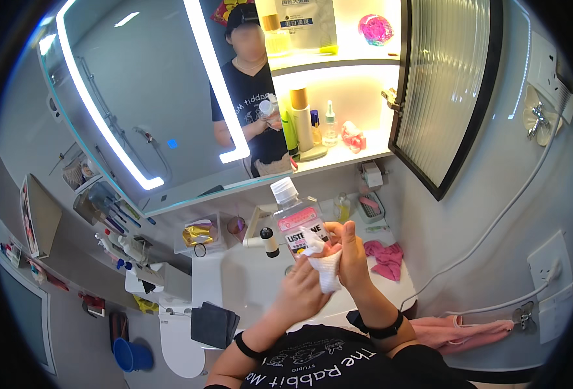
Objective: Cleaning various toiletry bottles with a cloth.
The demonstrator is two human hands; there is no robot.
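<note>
A clear mouthwash bottle [294,217] with a white cap and a pink-and-white label leans over the washbasin [238,285]. My right hand [353,259] is closed at the bottle's lower right side, its thumb raised; some of its fingers are hidden. From the left, my left hand [304,288] grips a crumpled white wipe [327,269] and presses it to the lower front of the bottle. The wipe hangs down between both hands and covers part of the label. Behind my left hand stands the white tap [269,243] with a black end.
An open cabinet [338,71] with lit shelves holds bottles and jars; its ribbed glass door [445,91] swings out at the right. A pink cloth [385,259] lies on the basin's right rim. Further left are a clear box [202,233], a toilet [181,343] and a blue bucket [132,354].
</note>
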